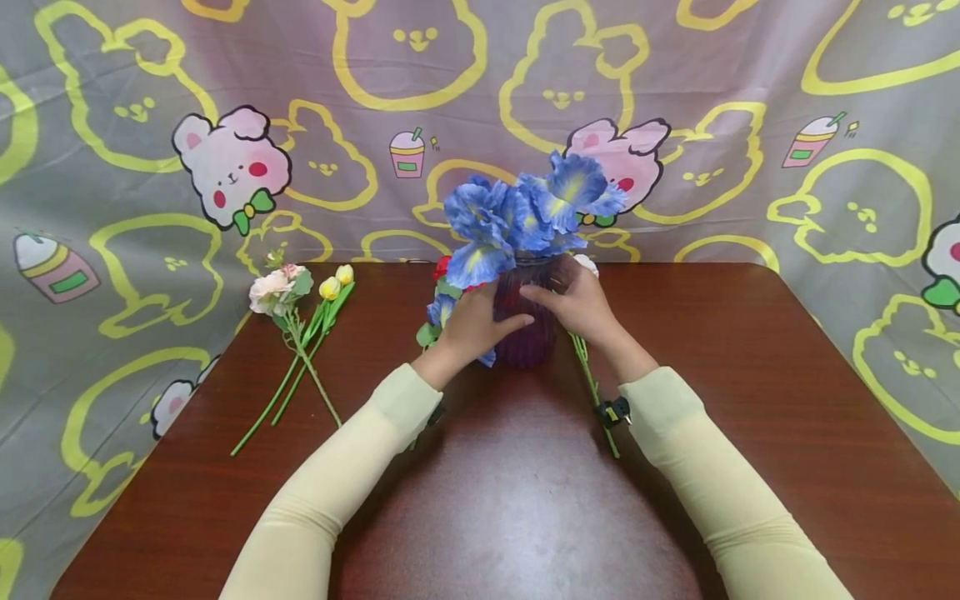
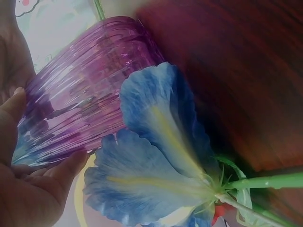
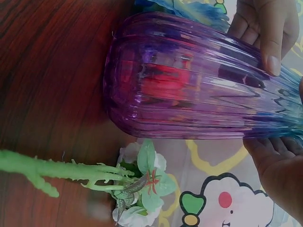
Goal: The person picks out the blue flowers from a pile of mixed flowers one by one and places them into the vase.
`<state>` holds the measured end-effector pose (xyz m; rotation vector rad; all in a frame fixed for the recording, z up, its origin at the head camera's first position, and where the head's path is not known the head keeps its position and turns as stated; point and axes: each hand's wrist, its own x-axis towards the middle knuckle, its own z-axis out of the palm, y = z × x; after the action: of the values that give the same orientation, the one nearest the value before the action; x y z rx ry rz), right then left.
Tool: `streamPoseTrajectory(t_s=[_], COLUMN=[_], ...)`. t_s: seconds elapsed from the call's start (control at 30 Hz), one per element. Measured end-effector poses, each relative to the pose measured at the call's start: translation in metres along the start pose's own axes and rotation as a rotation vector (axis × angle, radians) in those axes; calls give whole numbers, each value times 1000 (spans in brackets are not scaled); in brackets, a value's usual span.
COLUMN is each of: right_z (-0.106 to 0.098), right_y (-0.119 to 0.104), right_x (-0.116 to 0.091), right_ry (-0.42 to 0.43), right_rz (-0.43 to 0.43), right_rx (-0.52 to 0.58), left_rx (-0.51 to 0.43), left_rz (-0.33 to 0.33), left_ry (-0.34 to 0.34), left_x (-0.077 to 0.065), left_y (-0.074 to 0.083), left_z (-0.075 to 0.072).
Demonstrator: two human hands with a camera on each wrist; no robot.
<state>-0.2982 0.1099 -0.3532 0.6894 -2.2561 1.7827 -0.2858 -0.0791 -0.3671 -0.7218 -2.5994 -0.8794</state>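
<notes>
A ribbed purple vase [image 1: 525, 343], bluish near its neck, stands upright at the middle of the table. My left hand [image 1: 472, 325] grips its left side and my right hand [image 1: 583, 307] grips its right side, thumbs toward me. Large blue irises [image 1: 517, 212] spread above the vase mouth. In the right wrist view, the clear wall of the vase [image 3: 203, 90] lets red show through. Another blue iris [image 2: 147, 156] lies beside the vase in the left wrist view. Whether the vase base touches the table cannot be told.
Pale pink flowers [image 1: 273, 290] and yellow tulips [image 1: 330, 287] lie with crossed stems at the left of the brown table [image 1: 750, 400]. Red flowers [image 1: 441, 267] show behind the left hand. A white flower [image 3: 137, 213] lies right of the vase. A patterned curtain hangs behind.
</notes>
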Motion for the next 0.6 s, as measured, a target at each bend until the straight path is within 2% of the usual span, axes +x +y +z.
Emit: streamPoseTrajectory(t_s=[0.13, 0.27, 0.37, 0.53, 0.6], right_z=[0, 1, 1, -1, -1], right_y=[-2, -19, -30, -12, -14], right_x=[-1, -6, -10, -4, -5], right_ry=[-7, -22, -29, -24, -24], right_rz=[6, 14, 21, 12, 13], right_rx=[7, 0, -20, -25, -24], left_rx=[-26, -47, -47, -55, -59], left_rz=[16, 31, 17, -52, -68], left_ry=[3, 7, -8, -70, -86], left_x=[1, 2, 3, 4, 4], left_y=[-3, -5, -5, -2, -1], left_z=[1, 0, -2, -6, -9])
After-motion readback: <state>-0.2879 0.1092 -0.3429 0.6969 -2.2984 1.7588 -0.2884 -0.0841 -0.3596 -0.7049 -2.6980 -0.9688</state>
